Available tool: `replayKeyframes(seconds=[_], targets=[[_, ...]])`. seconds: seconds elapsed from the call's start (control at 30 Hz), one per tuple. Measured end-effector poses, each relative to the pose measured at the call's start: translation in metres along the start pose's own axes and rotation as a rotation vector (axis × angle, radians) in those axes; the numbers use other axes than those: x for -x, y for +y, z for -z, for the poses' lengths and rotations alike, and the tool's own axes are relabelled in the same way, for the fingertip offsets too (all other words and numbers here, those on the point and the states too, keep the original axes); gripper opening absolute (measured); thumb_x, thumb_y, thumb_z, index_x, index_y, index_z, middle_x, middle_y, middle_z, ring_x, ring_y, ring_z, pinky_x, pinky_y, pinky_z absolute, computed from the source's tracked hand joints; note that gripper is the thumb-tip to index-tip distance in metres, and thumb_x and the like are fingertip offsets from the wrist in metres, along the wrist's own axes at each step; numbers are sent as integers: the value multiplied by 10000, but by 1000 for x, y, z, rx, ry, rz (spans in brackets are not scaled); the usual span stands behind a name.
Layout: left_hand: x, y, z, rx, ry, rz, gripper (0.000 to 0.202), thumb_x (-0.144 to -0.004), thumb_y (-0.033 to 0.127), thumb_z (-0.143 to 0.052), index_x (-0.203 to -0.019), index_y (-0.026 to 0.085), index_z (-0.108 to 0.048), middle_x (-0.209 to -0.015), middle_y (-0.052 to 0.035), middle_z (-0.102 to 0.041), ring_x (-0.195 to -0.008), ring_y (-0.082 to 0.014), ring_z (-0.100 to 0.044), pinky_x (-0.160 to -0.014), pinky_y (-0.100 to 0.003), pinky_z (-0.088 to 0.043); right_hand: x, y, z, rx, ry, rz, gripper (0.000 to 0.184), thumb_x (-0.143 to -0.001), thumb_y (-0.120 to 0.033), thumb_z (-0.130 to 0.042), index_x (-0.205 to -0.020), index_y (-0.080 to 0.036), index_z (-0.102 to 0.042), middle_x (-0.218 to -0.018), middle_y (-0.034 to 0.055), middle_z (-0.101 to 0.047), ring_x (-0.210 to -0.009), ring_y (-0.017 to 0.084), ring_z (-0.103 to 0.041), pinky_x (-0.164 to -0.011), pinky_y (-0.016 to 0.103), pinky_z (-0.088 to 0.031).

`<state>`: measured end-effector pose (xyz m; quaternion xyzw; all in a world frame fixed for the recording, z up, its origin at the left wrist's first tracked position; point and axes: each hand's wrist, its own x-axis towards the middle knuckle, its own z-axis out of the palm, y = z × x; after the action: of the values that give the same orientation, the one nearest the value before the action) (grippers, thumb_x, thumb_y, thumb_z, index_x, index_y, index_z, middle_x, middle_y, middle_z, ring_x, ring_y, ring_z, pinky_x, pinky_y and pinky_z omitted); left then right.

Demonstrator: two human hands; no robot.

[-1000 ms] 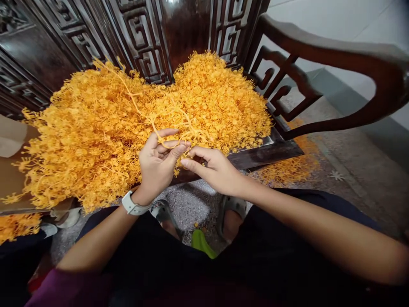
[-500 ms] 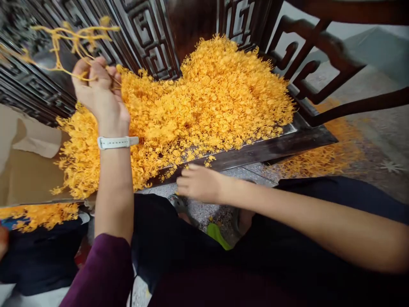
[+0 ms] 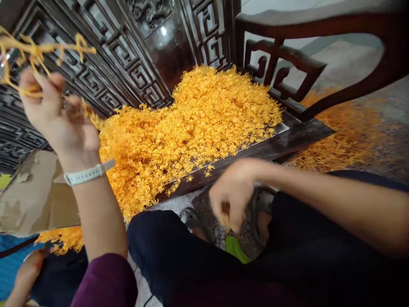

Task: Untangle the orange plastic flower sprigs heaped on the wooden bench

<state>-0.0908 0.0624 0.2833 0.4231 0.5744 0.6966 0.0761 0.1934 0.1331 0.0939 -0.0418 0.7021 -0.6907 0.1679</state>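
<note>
My left hand [image 3: 60,111], a pale watch band at its wrist, is raised at the upper left. Its thumb and fingers are closed on a branching orange plastic sprue [image 3: 38,49], which runs out of the picture. Below and to the right spreads a big heap of small orange plastic flower-like pieces [image 3: 194,128] on a dark wooden bench [image 3: 262,149]. In front of the bench edge, my right hand [image 3: 234,192] hangs low, blurred, its fingers curled downward. A yellowish bit shows at its fingertips, too smeared to name. Just under it lies a bright green object [image 3: 235,249].
The carved bench back [image 3: 128,64] rises behind the heap, with a curved armrest [image 3: 306,34] on the right. More orange strands [image 3: 338,145] cover the floor there. Cardboard [image 3: 41,200] stands at left, near another person's hand [image 3: 30,268].
The view has shifted. My left hand, with the sprue, is further left and lower in the picture. My right hand has moved from the bench edge rightward, its fingers now pointing down.
</note>
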Motion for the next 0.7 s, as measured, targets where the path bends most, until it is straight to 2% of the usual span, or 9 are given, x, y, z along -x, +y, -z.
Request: replayKeyframes(seconds=[0.03,0.1,0.13,0.2,0.3,0.43,0.53,0.63,0.7], targets=[[18,-1,3,41,-7,-28,178,-1126,246,-521,-1293,222,-462,-1059,104,-632,-953,2,-655,-633,-147,-460,6,-1,22,-154,166,-10,255,-680,-221,-905,-685,-127,-668,-592,-71,-612,-480,26,-452,-506,224,-309],[51,-10,8,116,-28,44,138,-1079,210,-616,-1197,210,-545,-971,97,-640,-815,2,-631,-633,-209,-410,16,2,65,-438,818,76,335,-969,-325,-629,-737,-84,-626,-629,-48,-574,-487,-5,-347,-509,244,-261],[65,-17,9,150,-43,96,138,-1060,227,-655,-1172,217,-575,-969,94,-648,-790,9,-616,-648,-222,-397,19,5,82,-475,939,72,370,-1022,-369,-556,-762,-111,-605,-621,-42,-560,-472,7,-282,-480,244,-227],[89,-36,11,233,-40,188,220,-960,281,-790,-1093,234,-622,-941,88,-660,-693,13,-568,-646,-217,-412,19,12,100,-482,1081,-11,299,-994,-338,-632,-778,-132,-609,-625,-10,-573,-465,28,-246,-450,253,-168],[117,-71,5,304,-28,342,363,-789,338,-928,-970,240,-629,-912,72,-687,-605,-14,-534,-626,-191,-481,6,23,83,-246,1023,-133,174,-873,-206,-761,-741,-134,-672,-682,51,-636,-481,57,-333,-449,262,-173],[148,-100,-10,332,-59,501,272,-862,313,-861,-1010,246,-643,-1080,1,-746,-844,-70,-689,-789,-180,-556,-18,23,25,5,826,100,93,-879,-231,-739,-838,-148,-725,-769,50,-677,-622,105,-506,-542,262,-342],[169,-106,-23,352,-120,544,284,-901,292,-822,-1099,249,-622,-1198,-33,-739,-1063,-116,-715,-932,-219,-561,-30,13,-7,-46,737,232,285,-850,-325,-792,-1063,-160,-700,-844,27,-674,-713,131,-553,-623,274,-416],[183,-104,-32,350,-201,535,346,-912,306,-812,-1159,250,-576,-1195,-42,-741,-1097,-142,-728,-971,-257,-561,-36,6,-23,-156,602,254,285,-922,-440,-708,-950,-157,-691,-794,24,-647,-696,139,-543,-617,278,-413],[188,-103,-34,344,-232,501,404,-890,310,-838,-1169,251,-552,-1165,-46,-756,-1052,-153,-749,-918,-259,-578,-39,4,-28,-268,578,272,391,-983,-513,-605,-836,-158,-670,-736,31,-633,-655,137,-522,-593,279,-397]])
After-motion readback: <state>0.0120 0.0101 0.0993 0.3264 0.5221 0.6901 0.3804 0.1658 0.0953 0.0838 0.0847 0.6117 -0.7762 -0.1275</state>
